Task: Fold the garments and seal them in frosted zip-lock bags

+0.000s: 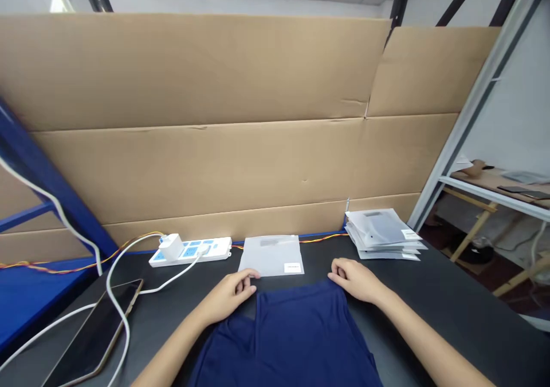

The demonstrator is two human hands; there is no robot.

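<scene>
A navy blue garment [301,330] lies spread on the black table, its straight top edge facing the cardboard and its lower part running out of view. My left hand [234,296] rests by the garment's upper left, fingers curled, with one fingertip at the lower left corner of a frosted plastic bag [268,255]. Nothing shows between these fingers. At the upper right corner of the cloth, my right hand [356,278] has its fingers closed, the fingertips on the fabric edge. The frosted bag lies flat just beyond the garment and carries a white label.
Several frosted bags [380,232] are stacked at the back right. A white power strip [193,251] with plugs stands at the back left. A phone [97,335] lies at the left, under a white cable [116,298]. A cardboard wall [240,169] closes the table's far side.
</scene>
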